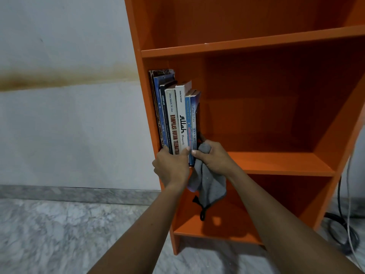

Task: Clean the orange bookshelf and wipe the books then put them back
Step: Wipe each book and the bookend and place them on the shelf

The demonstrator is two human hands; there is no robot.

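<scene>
The books (175, 117) are stood at the left end of the orange bookshelf's (276, 163) middle shelf; their lower spines are gripped by the left hand (171, 169); the grey cloth (209, 186) is clutched in the right hand (213, 159); the row is best squared flush and upright before release.

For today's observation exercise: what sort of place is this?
Probably a room in a home: an orange bookshelf holding a few books stands beside a stained white wall on a marble-patterned floor.

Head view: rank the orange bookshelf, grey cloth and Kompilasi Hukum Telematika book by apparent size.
1. orange bookshelf
2. grey cloth
3. Kompilasi Hukum Telematika book, spine only; cloth hangs nearer the camera, so this order is unsure.
</scene>
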